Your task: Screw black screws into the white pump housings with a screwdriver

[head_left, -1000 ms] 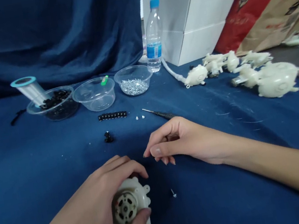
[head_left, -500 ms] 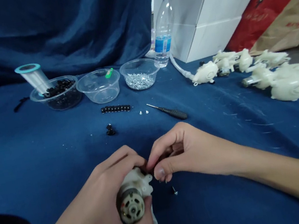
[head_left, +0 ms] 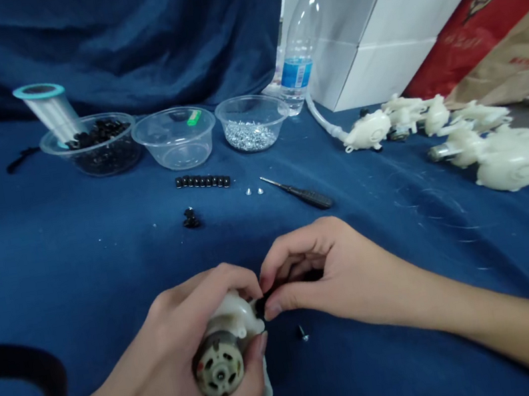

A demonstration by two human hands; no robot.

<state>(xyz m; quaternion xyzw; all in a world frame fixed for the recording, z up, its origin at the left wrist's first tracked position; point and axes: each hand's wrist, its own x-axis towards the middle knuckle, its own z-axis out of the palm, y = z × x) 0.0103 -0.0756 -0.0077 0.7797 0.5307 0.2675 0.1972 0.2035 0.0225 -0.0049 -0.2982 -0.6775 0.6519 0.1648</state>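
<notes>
My left hand (head_left: 182, 347) is wrapped round a white plastic housing (head_left: 233, 311) with a round motor (head_left: 219, 370) fitted in it. The motor's slotted end faces me. From the right, my right hand (head_left: 328, 275) pinches a small black part (head_left: 260, 308) between thumb and forefinger. That part meets the right edge of the housing; whether it is seated there I cannot tell, as fingers cover much of it. Below the right hand a single screw (head_left: 303, 333) lies on the blue cloth.
Beyond my hands are a row of black caps (head_left: 202, 182), a black piece (head_left: 191, 218), two small screws (head_left: 254, 191) and a screwdriver (head_left: 299, 193). Farther back stand bowls of black parts (head_left: 105, 153) and screws (head_left: 248, 134), another bowl (head_left: 178, 151), a bottle (head_left: 302, 43) and white housings (head_left: 513, 153).
My right fingers have closed in on the housing's right edge, and the black part now shows between them. The housing has turned slightly in my left hand. The view has shifted a little.
</notes>
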